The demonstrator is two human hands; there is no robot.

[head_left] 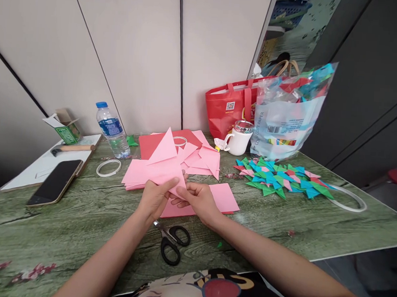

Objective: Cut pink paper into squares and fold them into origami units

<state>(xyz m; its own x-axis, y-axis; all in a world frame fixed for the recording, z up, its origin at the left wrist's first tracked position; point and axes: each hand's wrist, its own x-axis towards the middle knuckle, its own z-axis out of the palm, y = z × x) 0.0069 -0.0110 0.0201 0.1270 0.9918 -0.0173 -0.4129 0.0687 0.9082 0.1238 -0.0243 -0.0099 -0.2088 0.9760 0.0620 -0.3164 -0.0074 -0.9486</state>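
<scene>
Between my two hands is a sheet of pink paper, held up over the table. My left hand grips its left side, thumb on top. My right hand pinches the lower right corner, with its thumb close to the left one. Behind lie loose pink folded and cut papers on red sheets. Under and beside the hands is a stack of pink paper. Black-handled scissors rest on the table just below my hands, their blade tips partly hidden.
A water bottle, tape roll, phone and hammer are on the left. To the right are a white mug, red bag, plastic bag and a pile of folded colored paper pieces beside a white ring.
</scene>
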